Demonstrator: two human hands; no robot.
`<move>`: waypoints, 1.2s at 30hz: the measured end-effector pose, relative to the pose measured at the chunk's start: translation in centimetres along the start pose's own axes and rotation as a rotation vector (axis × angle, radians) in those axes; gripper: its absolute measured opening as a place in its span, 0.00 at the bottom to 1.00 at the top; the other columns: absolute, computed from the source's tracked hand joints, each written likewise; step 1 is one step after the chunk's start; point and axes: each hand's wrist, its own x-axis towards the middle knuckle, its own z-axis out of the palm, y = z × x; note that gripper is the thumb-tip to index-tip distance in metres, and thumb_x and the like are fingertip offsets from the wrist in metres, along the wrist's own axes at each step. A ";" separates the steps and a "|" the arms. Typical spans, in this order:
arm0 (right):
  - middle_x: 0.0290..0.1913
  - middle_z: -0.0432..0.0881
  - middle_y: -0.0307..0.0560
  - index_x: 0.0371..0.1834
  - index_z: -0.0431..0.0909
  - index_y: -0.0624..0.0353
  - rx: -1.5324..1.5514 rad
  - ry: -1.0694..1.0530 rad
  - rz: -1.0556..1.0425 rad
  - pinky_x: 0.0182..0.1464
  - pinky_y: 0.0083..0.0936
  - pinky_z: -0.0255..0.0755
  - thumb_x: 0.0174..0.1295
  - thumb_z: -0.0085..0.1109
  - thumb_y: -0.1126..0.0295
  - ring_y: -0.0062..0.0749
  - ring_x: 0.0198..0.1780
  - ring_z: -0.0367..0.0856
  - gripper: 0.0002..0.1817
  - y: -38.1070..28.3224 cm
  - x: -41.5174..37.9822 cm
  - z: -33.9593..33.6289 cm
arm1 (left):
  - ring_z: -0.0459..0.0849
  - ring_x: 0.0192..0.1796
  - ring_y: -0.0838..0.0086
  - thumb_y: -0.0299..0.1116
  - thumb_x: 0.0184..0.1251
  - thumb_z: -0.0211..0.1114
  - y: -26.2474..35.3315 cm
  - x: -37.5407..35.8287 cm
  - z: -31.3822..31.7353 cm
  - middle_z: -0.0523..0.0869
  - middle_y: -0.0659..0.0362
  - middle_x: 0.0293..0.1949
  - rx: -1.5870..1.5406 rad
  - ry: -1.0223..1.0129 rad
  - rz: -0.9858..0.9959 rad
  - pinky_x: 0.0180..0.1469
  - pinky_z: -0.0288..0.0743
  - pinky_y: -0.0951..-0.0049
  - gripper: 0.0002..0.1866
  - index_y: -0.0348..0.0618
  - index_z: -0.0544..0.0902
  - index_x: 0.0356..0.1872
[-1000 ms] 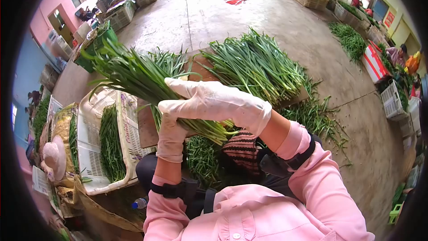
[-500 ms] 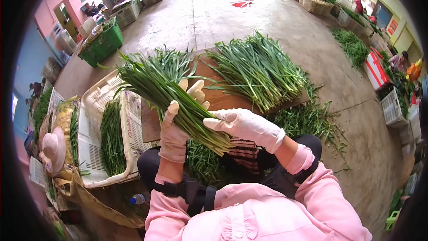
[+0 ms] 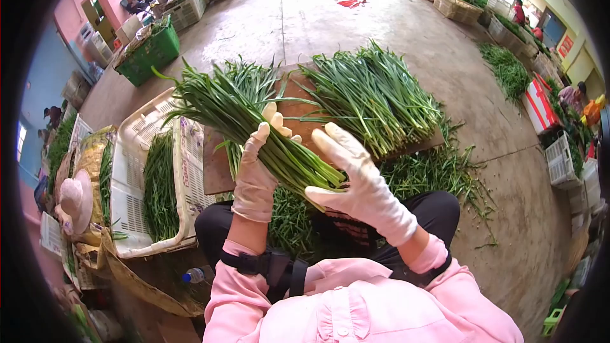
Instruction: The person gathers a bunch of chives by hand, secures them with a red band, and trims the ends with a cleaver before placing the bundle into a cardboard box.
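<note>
A bunch of garlic chives [image 3: 279, 152] slants across in front of me, its leafy tips up to the left and its pale stem ends down to the right. My left hand [image 3: 257, 174], in a white glove, is wrapped round the middle of it. At the stem ends is my right hand [image 3: 362, 184], also gloved, with fingers spread and the palm right up against the cut ends. Behind the bunch, a large pile of chives [image 3: 381, 98] lies on a brown board [image 3: 295, 111]. Another, smaller pile [image 3: 244, 82] is at the board's left, partly hidden by the bunch.
A white plastic crate [image 3: 130, 184] with chives inside stands at my left. Loose trimmings [image 3: 438, 181] cover the floor right of the board and between my legs. A green bin [image 3: 149, 54] stands farther off. A bottle [image 3: 197, 275] lies by my left leg. Other people sit along the right wall.
My right hand has opened from around the stems and turned its palm to their ends. The bunch and my left hand have shifted slightly to the right.
</note>
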 end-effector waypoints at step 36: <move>0.48 0.86 0.38 0.62 0.80 0.56 1.324 -0.456 0.794 0.42 0.19 0.75 0.69 0.70 0.58 0.19 0.43 0.83 0.23 1.3 -1.0 2.0 | 0.85 0.55 0.68 0.36 0.71 0.68 -2.3 2.8 3.4 0.85 0.56 0.53 -0.095 -0.345 -0.160 0.59 0.84 0.60 0.35 0.35 0.68 0.75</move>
